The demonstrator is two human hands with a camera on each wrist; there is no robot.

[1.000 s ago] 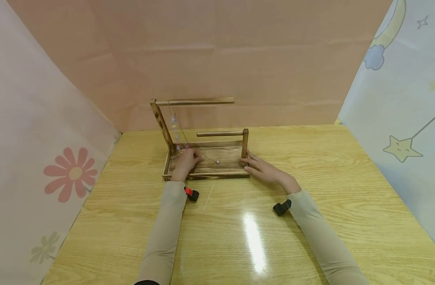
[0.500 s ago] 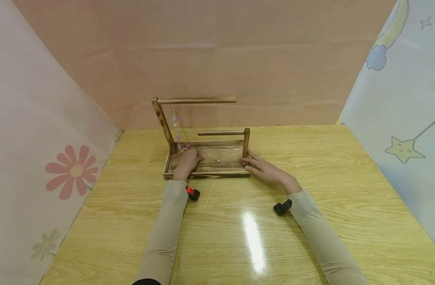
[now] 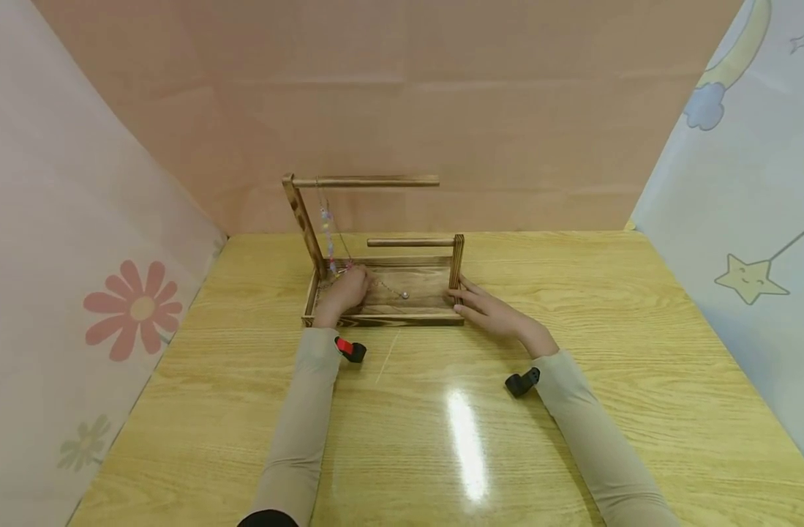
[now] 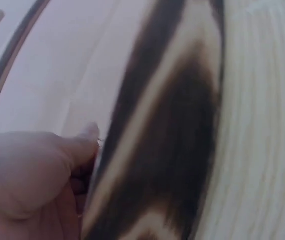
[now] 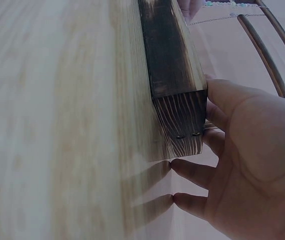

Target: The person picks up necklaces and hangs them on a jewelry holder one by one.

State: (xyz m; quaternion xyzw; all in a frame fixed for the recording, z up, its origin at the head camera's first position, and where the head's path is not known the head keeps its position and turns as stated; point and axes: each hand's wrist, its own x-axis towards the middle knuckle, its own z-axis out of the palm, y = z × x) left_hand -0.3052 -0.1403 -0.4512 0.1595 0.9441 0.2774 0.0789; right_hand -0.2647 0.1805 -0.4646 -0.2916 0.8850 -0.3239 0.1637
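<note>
A wooden jewelry stand (image 3: 395,320) with a shallow tray stands on the table in the head view. Inside the tray's left part, my left hand (image 3: 346,290) pinches a thin chain necklace, mostly hidden under its fingers. Rightward from it, the chain runs along the tray floor to a small pearl-like bead (image 3: 404,295). A pastel beaded necklace (image 3: 327,227) hangs from the upper bar, just beyond this hand. My right hand (image 3: 497,315) grips the stand's right end; the right wrist view shows the thumb (image 5: 222,95) at the tray corner and two fingertips on the table.
The upper bar (image 3: 375,181) extends right from the tall left post (image 3: 303,223). A shorter bar (image 3: 408,242) points left from the low right post (image 3: 456,263). Behind the table (image 3: 573,271) rises a pinkish backdrop (image 3: 441,132), with patterned sheets at both sides.
My left hand has turned slightly at the wrist, its fingers staying in the tray. The right hand keeps its place, and the head view has shifted a little.
</note>
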